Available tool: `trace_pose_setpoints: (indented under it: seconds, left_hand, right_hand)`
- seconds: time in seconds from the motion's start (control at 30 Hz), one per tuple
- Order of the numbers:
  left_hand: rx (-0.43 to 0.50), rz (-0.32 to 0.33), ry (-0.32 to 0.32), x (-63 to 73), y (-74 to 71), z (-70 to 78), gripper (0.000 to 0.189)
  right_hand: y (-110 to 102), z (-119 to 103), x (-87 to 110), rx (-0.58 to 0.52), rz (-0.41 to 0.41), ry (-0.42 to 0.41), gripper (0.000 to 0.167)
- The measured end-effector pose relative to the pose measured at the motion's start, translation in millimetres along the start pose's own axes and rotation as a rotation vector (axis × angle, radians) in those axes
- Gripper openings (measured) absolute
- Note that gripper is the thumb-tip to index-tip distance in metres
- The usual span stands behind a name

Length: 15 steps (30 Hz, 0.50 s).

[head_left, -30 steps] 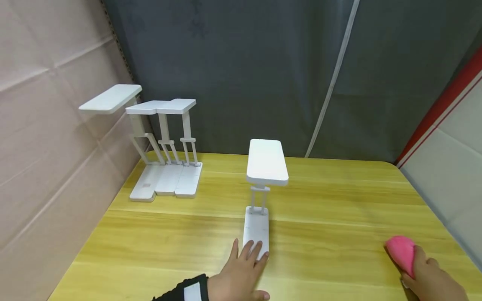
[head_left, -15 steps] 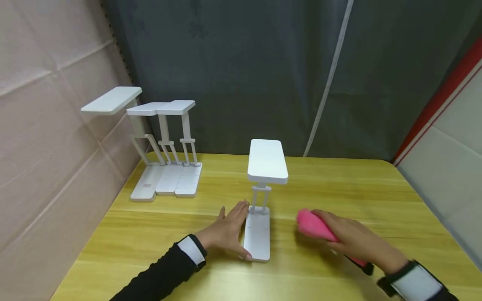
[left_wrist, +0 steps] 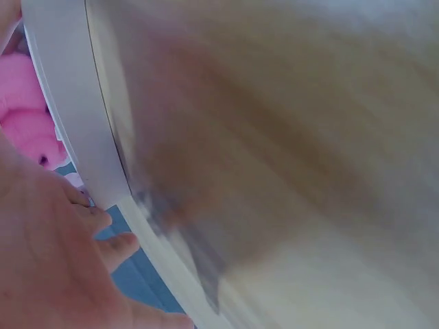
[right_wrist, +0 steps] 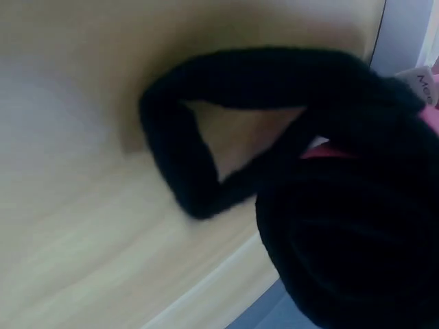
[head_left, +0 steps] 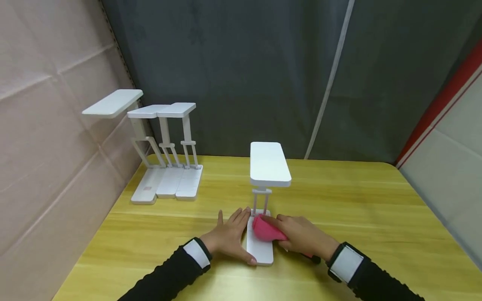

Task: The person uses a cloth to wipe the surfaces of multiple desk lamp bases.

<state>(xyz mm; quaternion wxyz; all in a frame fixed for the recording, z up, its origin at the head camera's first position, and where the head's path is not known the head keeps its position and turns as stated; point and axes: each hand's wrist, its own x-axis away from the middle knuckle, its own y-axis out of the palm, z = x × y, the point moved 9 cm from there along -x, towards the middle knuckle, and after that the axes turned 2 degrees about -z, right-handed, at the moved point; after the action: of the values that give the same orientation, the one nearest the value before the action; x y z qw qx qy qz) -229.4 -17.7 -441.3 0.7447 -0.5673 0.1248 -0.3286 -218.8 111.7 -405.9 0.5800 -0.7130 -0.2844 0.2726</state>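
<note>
A white folding stand [head_left: 260,251] is upright on the table, with a flat base, two thin posts and a tilted top plate [head_left: 269,163]. My left hand [head_left: 227,240] lies along the base's left side, fingers straight and spread, thumb at the front corner. In the left wrist view, the fingers [left_wrist: 120,250] reach past the base's side wall [left_wrist: 75,89]. My right hand [head_left: 303,234] grips a soft, fuzzy pink thing [head_left: 265,228] over the base, just in front of the posts. In the right wrist view, it has a black loop [right_wrist: 260,79] and a printed white tag [right_wrist: 418,86].
Several similar white stands [head_left: 162,184] are lined up side by side at the table's back left corner. The wooden table [head_left: 357,209] ends at a dark grey curtain [head_left: 226,75] behind, with a pale cloth wall [head_left: 49,167] on the left and white panels on the right.
My right hand has carried the pink thing from the far right leftward onto the stand's base. My left hand has shifted from over the base's front to its left side.
</note>
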Motion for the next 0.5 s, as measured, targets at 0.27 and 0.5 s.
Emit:
trace_pose_setpoints:
  seconds: [0.27,0.5]
  left_hand:
    - [-0.062,-0.017,-0.035,-1.0,-1.8,-2.2,0.131]
    - [-0.128,0.000,-0.026,-1.8,-3.1,-1.0,0.131]
  right_hand:
    - [5.9,-26.0,32.2,-0.137,-0.141,-0.060,0.069]
    - [3.3,-38.8,42.5,-0.221,-0.228,-0.124,0.071]
